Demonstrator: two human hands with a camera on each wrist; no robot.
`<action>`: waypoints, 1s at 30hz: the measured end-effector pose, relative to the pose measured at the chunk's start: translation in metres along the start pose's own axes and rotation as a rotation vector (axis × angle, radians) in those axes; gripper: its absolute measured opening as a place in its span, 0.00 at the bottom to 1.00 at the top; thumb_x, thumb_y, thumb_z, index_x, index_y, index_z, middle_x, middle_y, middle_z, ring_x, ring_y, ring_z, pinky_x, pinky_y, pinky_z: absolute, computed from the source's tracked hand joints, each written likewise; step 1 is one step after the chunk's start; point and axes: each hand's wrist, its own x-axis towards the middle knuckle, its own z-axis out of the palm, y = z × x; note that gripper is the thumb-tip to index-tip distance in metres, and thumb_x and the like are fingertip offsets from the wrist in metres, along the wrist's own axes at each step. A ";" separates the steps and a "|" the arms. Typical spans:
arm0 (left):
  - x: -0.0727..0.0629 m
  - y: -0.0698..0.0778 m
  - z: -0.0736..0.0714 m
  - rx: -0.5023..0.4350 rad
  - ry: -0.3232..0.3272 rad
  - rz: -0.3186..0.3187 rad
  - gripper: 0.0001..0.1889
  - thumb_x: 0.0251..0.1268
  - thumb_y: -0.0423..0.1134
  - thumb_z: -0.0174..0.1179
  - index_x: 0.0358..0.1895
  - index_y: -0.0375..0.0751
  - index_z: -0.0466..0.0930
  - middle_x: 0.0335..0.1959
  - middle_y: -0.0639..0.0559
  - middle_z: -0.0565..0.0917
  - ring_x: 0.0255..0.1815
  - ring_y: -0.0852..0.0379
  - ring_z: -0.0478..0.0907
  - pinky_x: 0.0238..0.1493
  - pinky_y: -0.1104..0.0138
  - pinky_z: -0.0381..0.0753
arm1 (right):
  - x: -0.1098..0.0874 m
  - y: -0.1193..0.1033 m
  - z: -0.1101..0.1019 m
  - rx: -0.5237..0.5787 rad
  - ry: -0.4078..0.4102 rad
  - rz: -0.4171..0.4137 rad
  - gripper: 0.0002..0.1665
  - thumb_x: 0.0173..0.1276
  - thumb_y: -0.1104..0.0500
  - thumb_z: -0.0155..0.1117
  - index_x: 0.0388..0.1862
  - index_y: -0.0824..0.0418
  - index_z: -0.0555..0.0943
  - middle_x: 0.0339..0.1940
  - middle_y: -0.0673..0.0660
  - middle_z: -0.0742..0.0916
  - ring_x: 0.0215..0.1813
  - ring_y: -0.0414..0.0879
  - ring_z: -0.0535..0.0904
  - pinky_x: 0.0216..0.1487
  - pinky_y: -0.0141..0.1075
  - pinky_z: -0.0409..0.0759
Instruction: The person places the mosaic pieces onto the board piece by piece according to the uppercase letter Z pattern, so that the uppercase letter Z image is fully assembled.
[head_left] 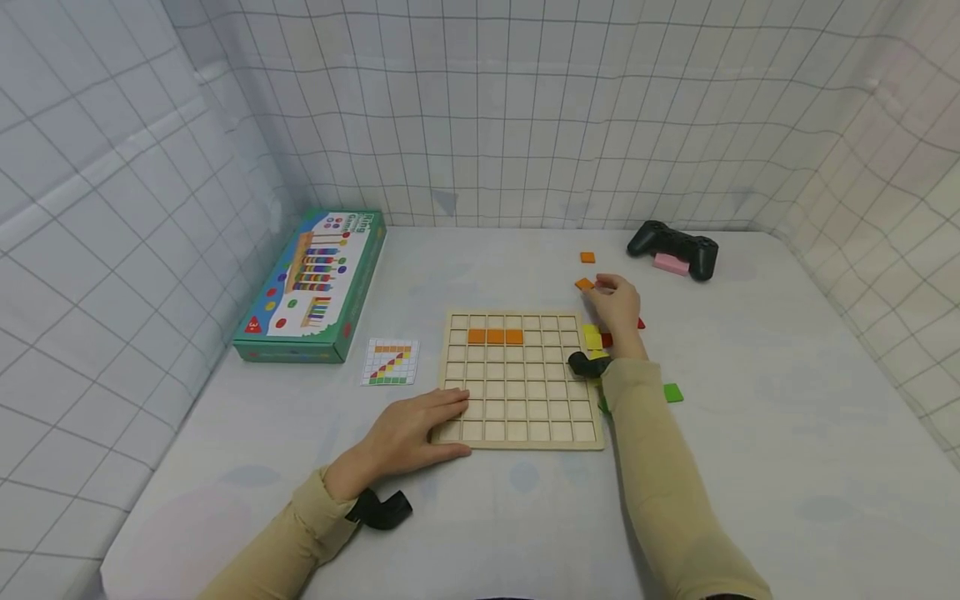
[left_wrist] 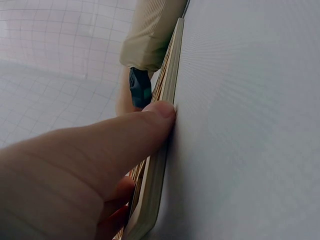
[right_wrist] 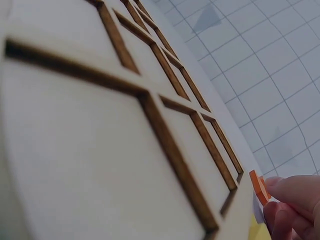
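Observation:
A pale wooden grid board [head_left: 525,446] lies on the table, with three orange square tiles [head_left: 496,337] side by side in its second row from the back. My left hand [head_left: 408,429] rests at the board's near left corner, fingers stretched over the left side. In the left wrist view its thumb [left_wrist: 135,127] presses along the near edge. Beyond the board's far right corner, my right hand [head_left: 618,308] pinches an orange tile [right_wrist: 259,187] between thumb and fingers. Another orange tile [head_left: 587,257] lies just behind it. A pattern card [head_left: 390,362] lies left of the board.
Yellow tiles [head_left: 592,337], red tiles and a green tile [head_left: 673,392] lie along the board's right side, partly hidden by the right arm. A green game box [head_left: 315,279] stands back left. At the back right are a black game controller [head_left: 675,243] and a pink block [head_left: 671,264].

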 end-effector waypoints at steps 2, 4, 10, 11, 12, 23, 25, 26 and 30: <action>0.000 0.000 0.000 -0.002 0.001 0.000 0.35 0.56 0.59 0.63 0.60 0.37 0.75 0.62 0.48 0.74 0.64 0.52 0.69 0.58 0.59 0.73 | 0.002 0.000 0.000 -0.014 -0.001 0.003 0.25 0.63 0.57 0.66 0.59 0.61 0.77 0.54 0.59 0.81 0.53 0.51 0.76 0.55 0.42 0.75; 0.000 0.000 0.000 -0.001 -0.002 -0.003 0.35 0.56 0.59 0.63 0.61 0.37 0.75 0.62 0.48 0.74 0.64 0.52 0.69 0.58 0.59 0.73 | 0.003 0.001 0.000 -0.021 -0.003 0.002 0.25 0.63 0.56 0.66 0.59 0.61 0.77 0.54 0.59 0.81 0.53 0.51 0.77 0.55 0.42 0.75; 0.000 0.001 -0.001 -0.004 -0.009 -0.008 0.35 0.56 0.59 0.63 0.61 0.37 0.75 0.62 0.48 0.74 0.64 0.52 0.69 0.58 0.59 0.73 | 0.003 0.000 -0.001 -0.029 -0.017 -0.009 0.24 0.62 0.56 0.67 0.57 0.61 0.79 0.52 0.59 0.83 0.53 0.52 0.78 0.55 0.43 0.75; 0.000 0.001 -0.001 -0.004 -0.008 -0.007 0.35 0.56 0.59 0.63 0.61 0.37 0.75 0.62 0.48 0.74 0.64 0.52 0.69 0.58 0.59 0.73 | 0.003 0.000 -0.001 -0.030 -0.020 -0.010 0.24 0.62 0.56 0.67 0.56 0.61 0.79 0.52 0.59 0.83 0.53 0.52 0.78 0.55 0.43 0.75; 0.000 0.001 -0.001 -0.005 -0.007 -0.007 0.35 0.56 0.59 0.63 0.61 0.37 0.75 0.62 0.48 0.74 0.64 0.52 0.69 0.59 0.59 0.73 | 0.003 0.001 -0.001 -0.035 -0.021 -0.012 0.24 0.62 0.55 0.67 0.56 0.61 0.79 0.52 0.59 0.83 0.53 0.52 0.78 0.55 0.43 0.75; 0.001 0.000 -0.001 -0.012 -0.008 0.002 0.35 0.57 0.58 0.63 0.61 0.36 0.75 0.62 0.48 0.74 0.64 0.52 0.68 0.60 0.59 0.71 | 0.004 -0.001 0.000 -0.075 0.002 -0.003 0.21 0.62 0.56 0.68 0.54 0.61 0.81 0.52 0.59 0.83 0.54 0.52 0.77 0.56 0.42 0.74; 0.000 0.000 -0.001 -0.015 -0.009 0.002 0.35 0.57 0.58 0.63 0.61 0.36 0.75 0.62 0.48 0.74 0.64 0.52 0.68 0.60 0.59 0.71 | 0.003 -0.001 0.001 -0.086 0.006 0.000 0.21 0.62 0.56 0.68 0.54 0.61 0.81 0.52 0.59 0.83 0.54 0.52 0.77 0.56 0.42 0.74; 0.000 0.000 -0.001 -0.016 -0.011 0.002 0.35 0.57 0.58 0.63 0.61 0.36 0.75 0.63 0.48 0.74 0.65 0.52 0.68 0.60 0.59 0.71 | 0.002 -0.001 0.001 -0.093 0.007 0.003 0.22 0.62 0.56 0.68 0.54 0.61 0.81 0.52 0.60 0.83 0.53 0.53 0.77 0.55 0.42 0.74; 0.000 0.000 -0.002 -0.019 -0.026 0.002 0.34 0.57 0.58 0.62 0.60 0.36 0.75 0.63 0.47 0.73 0.65 0.51 0.68 0.61 0.59 0.70 | -0.001 -0.003 0.001 -0.103 0.011 0.037 0.23 0.61 0.56 0.68 0.55 0.61 0.80 0.51 0.59 0.83 0.52 0.52 0.76 0.54 0.42 0.74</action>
